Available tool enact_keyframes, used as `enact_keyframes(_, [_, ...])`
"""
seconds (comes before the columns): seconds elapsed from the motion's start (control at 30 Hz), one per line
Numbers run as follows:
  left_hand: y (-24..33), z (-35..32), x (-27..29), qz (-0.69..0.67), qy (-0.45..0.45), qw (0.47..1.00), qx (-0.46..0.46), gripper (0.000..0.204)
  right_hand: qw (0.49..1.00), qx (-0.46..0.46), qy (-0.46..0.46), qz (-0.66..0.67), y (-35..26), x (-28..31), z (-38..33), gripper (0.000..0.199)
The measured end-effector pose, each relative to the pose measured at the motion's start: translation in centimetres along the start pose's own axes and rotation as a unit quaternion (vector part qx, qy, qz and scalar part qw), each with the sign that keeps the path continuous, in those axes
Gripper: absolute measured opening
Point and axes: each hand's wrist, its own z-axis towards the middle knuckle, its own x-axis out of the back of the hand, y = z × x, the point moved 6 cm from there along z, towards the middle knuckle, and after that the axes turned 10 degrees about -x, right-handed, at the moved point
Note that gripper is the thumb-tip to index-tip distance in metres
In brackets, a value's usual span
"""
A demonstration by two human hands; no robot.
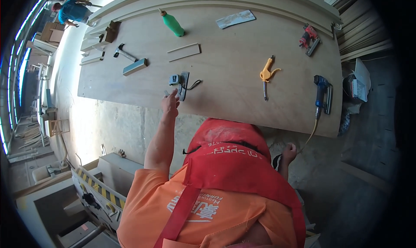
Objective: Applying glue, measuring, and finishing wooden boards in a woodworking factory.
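Note:
My left hand [170, 104] reaches over the near edge of the workbench, fingers curled. A small grey-blue piece shows at its fingertips; its kind is unclear. Just beyond lies a tape measure [174, 79] with a black wrist strap [193, 85], beside a flat dark grey strip [184, 85]. Lower, at the right side of my red apron, my right hand [289, 153] hangs with its fingers curled in. What it holds, if anything, is hidden. A yellowish air hose [311, 136] runs down close to it from a blue nail gun [320, 94] on the bench.
The workbench [234, 74] bears a yellow air blow gun [267, 73], red nail gun [308, 39], green bottle [172, 23], hammer [125, 53], blue-sided block [135, 67], thin strips [185, 52] and a marbled offcut [235, 19]. Long boards line its far edge. Another person [74, 11] stands far left.

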Motion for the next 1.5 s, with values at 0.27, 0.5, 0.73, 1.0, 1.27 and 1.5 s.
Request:
enact_keyframes(0.27, [7.5, 6.9, -4.2, 0.446, 0.004, 0.861, -0.246, 0.070, 0.990, 0.039, -0.121, -0.057, -5.8, -6.8, -11.9, 0.031])
enact_keyframes(0.5, [9.4, 7.0, -8.2, 0.352, -0.137, 0.871, -0.313, 0.049, 0.971, 0.045, -0.220, -0.077, -12.8, -12.6, -16.3, 0.029])
enact_keyframes(0.73, [7.9, 3.7, -3.7, 0.249, -0.089, 0.913, -0.312, 0.043, 0.930, 0.162, -0.312, -0.111, -18.2, -19.3, -16.8, 0.030])
enact_keyframes(1.0, [-12.8, -10.1, 29.9, 0.169, 0.176, 0.968, -0.052, 0.031, 0.740, 0.278, -0.554, -0.263, -23.4, -27.6, -22.8, 0.033])
enact_keyframes(1.27, [-25.5, -46.4, 36.8, -0.350, 0.563, 0.747, 0.060, 0.031, 0.546, 0.503, -0.567, -0.356, -22.6, -28.1, -28.2, 0.029])
enact_keyframes(1.5, [-39.0, -61.5, 26.0, -0.409, 0.658, 0.621, 0.117, 0.027, 0.424, 0.268, -0.705, -0.502, -14.3, -27.9, -33.9, 0.020])
